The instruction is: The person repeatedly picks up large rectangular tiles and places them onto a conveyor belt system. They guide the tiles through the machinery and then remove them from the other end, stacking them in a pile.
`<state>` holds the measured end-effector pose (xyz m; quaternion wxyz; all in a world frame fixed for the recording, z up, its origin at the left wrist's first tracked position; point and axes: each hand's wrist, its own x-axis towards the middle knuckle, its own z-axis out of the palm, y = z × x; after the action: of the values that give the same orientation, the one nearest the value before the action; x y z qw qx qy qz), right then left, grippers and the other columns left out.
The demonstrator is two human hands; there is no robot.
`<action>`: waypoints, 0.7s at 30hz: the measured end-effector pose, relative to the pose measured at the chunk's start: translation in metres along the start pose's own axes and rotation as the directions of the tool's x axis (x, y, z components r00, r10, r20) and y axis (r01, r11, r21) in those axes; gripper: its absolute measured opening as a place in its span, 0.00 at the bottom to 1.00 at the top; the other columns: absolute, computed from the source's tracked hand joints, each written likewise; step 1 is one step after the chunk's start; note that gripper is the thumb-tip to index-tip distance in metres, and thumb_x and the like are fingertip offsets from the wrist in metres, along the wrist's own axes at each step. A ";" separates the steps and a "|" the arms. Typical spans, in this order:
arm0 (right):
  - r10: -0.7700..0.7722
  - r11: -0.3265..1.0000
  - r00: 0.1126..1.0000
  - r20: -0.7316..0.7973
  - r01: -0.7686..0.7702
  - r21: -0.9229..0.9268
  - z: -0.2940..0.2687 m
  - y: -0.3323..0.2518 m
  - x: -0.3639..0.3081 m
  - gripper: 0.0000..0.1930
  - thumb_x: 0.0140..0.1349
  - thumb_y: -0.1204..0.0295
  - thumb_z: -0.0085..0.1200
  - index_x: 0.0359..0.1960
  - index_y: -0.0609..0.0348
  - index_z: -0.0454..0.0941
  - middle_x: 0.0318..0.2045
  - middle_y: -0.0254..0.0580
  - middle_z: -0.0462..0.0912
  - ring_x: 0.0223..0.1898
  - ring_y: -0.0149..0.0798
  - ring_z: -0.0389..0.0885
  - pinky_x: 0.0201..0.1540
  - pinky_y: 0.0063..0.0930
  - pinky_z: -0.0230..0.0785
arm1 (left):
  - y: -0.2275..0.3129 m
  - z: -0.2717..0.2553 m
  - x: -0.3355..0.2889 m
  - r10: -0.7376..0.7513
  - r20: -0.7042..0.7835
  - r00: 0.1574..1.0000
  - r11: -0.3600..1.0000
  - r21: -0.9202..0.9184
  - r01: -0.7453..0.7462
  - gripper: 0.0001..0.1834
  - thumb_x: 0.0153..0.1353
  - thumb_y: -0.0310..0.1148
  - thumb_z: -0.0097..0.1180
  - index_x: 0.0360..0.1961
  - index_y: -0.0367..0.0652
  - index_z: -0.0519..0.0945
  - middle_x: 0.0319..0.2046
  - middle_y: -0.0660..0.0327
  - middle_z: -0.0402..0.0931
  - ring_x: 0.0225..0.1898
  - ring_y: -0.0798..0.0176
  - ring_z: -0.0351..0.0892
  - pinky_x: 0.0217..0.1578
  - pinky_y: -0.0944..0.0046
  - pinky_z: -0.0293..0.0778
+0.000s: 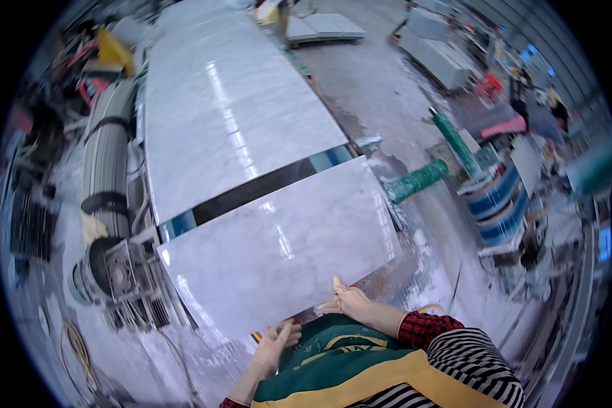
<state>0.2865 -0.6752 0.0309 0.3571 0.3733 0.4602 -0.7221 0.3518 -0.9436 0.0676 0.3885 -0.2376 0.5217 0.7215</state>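
A polished white marble slab (285, 245) with faint grey veining lies in front of me, its near edge close to my waist. My right hand (347, 300) is at this edge, thumb raised apart over the stone and the other fingers stretched leftward below it. Nearer my left side, my left hand (275, 343) is closed with its fingers curled, just short of the edge. Whatever it may hold is hidden. A green apron (340, 343) with yellow trim covers my front, right behind both hands.
Beyond a dark gap with blue bands lies a longer marble slab (231, 102). A grey ribbed cylinder (109, 149) and a motor (122, 275) stand at left. To the right are a green roller (418, 182) and a blue-banded machine part (496, 211). Stacked slabs (326, 27) sit farther back.
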 end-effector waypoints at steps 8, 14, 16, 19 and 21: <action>0.168 0.478 0.912 0.375 0.257 -0.840 -0.040 -0.061 -0.012 0.32 0.77 0.44 0.45 0.65 0.60 0.77 0.59 0.47 0.84 0.62 0.40 0.80 0.67 0.31 0.68 | -0.021 0.090 0.077 -0.045 -0.505 0.862 0.472 -0.771 -0.427 0.34 0.78 0.49 0.47 0.73 0.35 0.60 0.74 0.52 0.61 0.74 0.46 0.62 0.74 0.50 0.61; -0.055 0.227 0.754 0.654 0.647 -0.728 -0.013 -0.157 -0.043 0.25 0.72 0.52 0.54 0.63 0.52 0.80 0.57 0.46 0.85 0.60 0.45 0.81 0.64 0.34 0.70 | -0.044 0.090 0.108 0.243 -0.524 0.816 0.537 -0.628 -0.563 0.36 0.79 0.56 0.40 0.77 0.44 0.58 0.78 0.56 0.56 0.77 0.49 0.58 0.76 0.48 0.57; -0.496 -0.248 0.308 0.812 0.846 -0.472 0.020 -0.203 -0.025 0.25 0.66 0.57 0.60 0.61 0.55 0.80 0.58 0.51 0.83 0.61 0.53 0.79 0.65 0.41 0.70 | 0.004 0.118 0.104 -0.199 -0.451 0.870 0.343 -0.864 -0.369 0.34 0.79 0.55 0.39 0.76 0.45 0.59 0.77 0.56 0.57 0.76 0.51 0.58 0.75 0.49 0.60; -0.533 -0.569 0.156 0.832 0.661 -0.489 0.075 -0.256 0.012 0.29 0.58 0.54 0.65 0.54 0.63 0.81 0.49 0.56 0.84 0.54 0.60 0.81 0.59 0.49 0.73 | 0.006 0.126 0.114 -0.048 -0.438 0.898 0.562 -0.755 -0.338 0.33 0.78 0.52 0.40 0.75 0.44 0.60 0.75 0.55 0.59 0.75 0.51 0.60 0.74 0.50 0.61; -0.276 -0.623 0.568 0.776 0.509 -0.594 0.107 -0.276 0.026 0.32 0.54 0.46 0.66 0.47 0.65 0.86 0.41 0.57 0.87 0.46 0.59 0.86 0.51 0.51 0.78 | 0.006 0.127 0.121 0.000 -0.425 0.905 0.687 -0.658 -0.308 0.32 0.78 0.50 0.41 0.75 0.43 0.61 0.74 0.54 0.60 0.74 0.50 0.61 0.73 0.50 0.62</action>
<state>0.0144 -0.6907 0.1506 0.1453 -0.3827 0.9009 -0.1439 0.2839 -0.7872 0.0240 0.0902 -0.4623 0.2869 0.8342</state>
